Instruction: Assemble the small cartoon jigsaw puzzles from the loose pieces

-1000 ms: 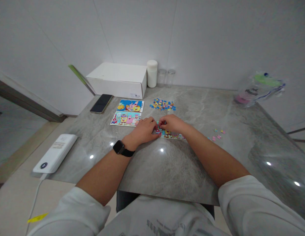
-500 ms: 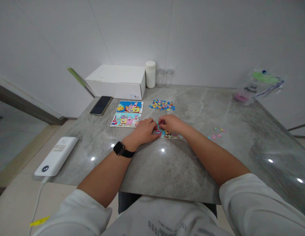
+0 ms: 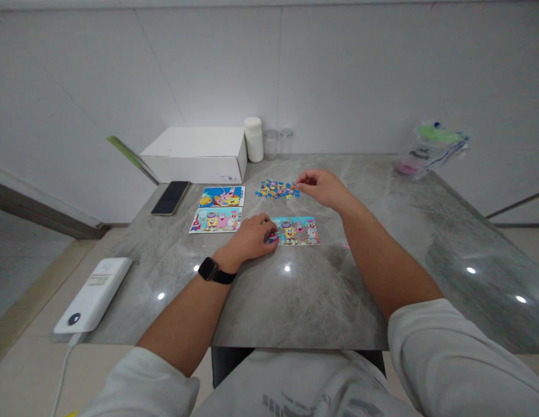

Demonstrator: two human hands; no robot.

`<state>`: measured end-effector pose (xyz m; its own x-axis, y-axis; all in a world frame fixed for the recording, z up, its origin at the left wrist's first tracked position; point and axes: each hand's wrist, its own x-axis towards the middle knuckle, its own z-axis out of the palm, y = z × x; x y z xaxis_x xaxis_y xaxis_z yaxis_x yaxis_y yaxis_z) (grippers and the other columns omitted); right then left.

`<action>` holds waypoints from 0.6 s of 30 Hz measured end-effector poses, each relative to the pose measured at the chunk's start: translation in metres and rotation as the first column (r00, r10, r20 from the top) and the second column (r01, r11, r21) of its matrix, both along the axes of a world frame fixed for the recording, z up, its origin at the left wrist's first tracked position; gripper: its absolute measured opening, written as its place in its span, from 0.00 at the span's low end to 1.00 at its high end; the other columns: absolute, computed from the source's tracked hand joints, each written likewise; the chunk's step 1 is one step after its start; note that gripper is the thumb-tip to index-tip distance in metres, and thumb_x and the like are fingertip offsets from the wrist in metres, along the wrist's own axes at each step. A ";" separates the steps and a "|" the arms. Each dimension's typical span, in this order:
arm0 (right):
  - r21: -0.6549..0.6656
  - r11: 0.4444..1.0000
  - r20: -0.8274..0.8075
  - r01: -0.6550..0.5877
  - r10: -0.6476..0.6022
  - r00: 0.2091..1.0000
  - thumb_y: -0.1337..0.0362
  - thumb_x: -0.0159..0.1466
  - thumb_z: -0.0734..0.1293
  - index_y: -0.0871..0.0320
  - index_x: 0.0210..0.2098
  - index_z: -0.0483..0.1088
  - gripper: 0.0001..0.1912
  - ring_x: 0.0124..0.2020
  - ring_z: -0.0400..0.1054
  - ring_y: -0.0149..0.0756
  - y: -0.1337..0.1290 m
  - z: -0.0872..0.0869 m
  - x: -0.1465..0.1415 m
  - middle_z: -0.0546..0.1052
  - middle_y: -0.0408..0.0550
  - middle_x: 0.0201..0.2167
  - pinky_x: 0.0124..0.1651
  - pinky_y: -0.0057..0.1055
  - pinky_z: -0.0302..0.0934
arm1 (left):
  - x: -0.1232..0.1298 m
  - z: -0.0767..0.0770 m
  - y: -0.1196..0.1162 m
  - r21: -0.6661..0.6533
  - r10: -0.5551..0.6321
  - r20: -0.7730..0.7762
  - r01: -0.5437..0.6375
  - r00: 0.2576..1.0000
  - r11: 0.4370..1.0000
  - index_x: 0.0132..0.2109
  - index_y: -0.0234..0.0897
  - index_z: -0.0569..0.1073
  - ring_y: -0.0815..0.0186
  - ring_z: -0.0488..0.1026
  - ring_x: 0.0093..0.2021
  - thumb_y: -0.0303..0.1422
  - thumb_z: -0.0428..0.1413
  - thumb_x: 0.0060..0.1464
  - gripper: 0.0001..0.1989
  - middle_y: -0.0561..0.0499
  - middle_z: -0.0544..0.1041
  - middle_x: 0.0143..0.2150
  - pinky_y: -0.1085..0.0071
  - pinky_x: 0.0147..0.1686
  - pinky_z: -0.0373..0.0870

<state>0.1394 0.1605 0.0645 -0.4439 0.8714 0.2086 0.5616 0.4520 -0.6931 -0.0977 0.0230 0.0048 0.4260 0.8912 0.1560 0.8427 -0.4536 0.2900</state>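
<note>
A cartoon jigsaw puzzle [image 3: 301, 233] lies on the grey table in front of me. My left hand [image 3: 255, 236] rests over its left end, with thumb and fingers curled about the edge and hiding that part. Farther back is a pile of loose puzzle pieces [image 3: 276, 190], mostly blue and yellow. At the pile's right edge, my right hand [image 3: 319, 186] has thumb and fingertips drawn together. Whatever may be between those fingertips is too small to make out.
Left of the puzzle lie two printed picture cards, one blue [image 3: 221, 197] and one lighter [image 3: 215, 220], and a phone [image 3: 171, 198]. A white box [image 3: 193, 155], white bottle [image 3: 254, 139] and two clear jars [image 3: 279, 144] stand behind. Plastic bag [image 3: 431, 152] back right; power bank [image 3: 93, 295] front left.
My right hand has left the puzzle and moved back to the pile's right edge, uncovering the puzzle's picture. My left hand stays at the puzzle's left end. The camera view has shifted slightly.
</note>
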 end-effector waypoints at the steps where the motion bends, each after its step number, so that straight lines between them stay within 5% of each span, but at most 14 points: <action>1: 0.014 0.999 -0.034 0.033 -0.032 0.999 0.55 0.64 0.70 0.60 0.39 0.79 0.13 0.32 0.69 0.34 0.001 0.006 0.008 0.79 0.46 0.32 0.38 0.30 0.62 | 0.000 -0.001 0.001 -0.003 0.000 0.010 0.000 1.000 1.000 0.53 0.43 0.81 0.54 0.76 0.50 0.40 0.62 0.60 0.16 0.43 0.76 0.54 0.55 0.53 0.74; 9: 0.109 0.974 0.017 0.198 -0.201 0.979 0.51 0.64 0.69 0.59 0.39 0.79 0.17 0.33 0.69 0.35 -0.019 0.031 0.079 0.79 0.48 0.31 0.39 0.32 0.62 | 0.000 0.002 0.004 0.133 -0.058 0.211 0.030 0.976 0.991 0.53 0.39 0.77 0.57 0.75 0.53 0.29 0.55 0.61 0.14 0.44 0.76 0.52 0.59 0.56 0.73; 13: 0.091 0.964 0.140 0.249 -0.260 0.955 0.55 0.64 0.69 0.58 0.38 0.79 0.12 0.32 0.70 0.36 -0.038 0.014 0.112 0.80 0.48 0.31 0.39 0.32 0.63 | 0.006 0.003 0.002 0.189 -0.102 0.258 0.053 0.961 0.980 0.52 0.38 0.77 0.57 0.75 0.51 0.28 0.53 0.62 0.14 0.44 0.77 0.50 0.59 0.55 0.72; 18: 0.056 0.933 0.221 0.355 -0.358 0.907 0.58 0.66 0.67 0.57 0.40 0.79 0.11 0.34 0.73 0.37 -0.054 -0.028 0.147 0.82 0.48 0.35 0.42 0.32 0.64 | 0.010 -0.005 0.004 0.175 -0.090 0.321 0.034 0.943 0.984 0.50 0.37 0.77 0.59 0.75 0.45 0.28 0.52 0.62 0.12 0.45 0.77 0.46 0.60 0.49 0.73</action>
<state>0.2866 0.1065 0.0361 -0.1406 0.9781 0.1535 0.8267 0.2013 -0.5255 -0.0880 0.0267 -0.0005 0.3804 0.8145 0.4380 0.6828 -0.5668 0.4611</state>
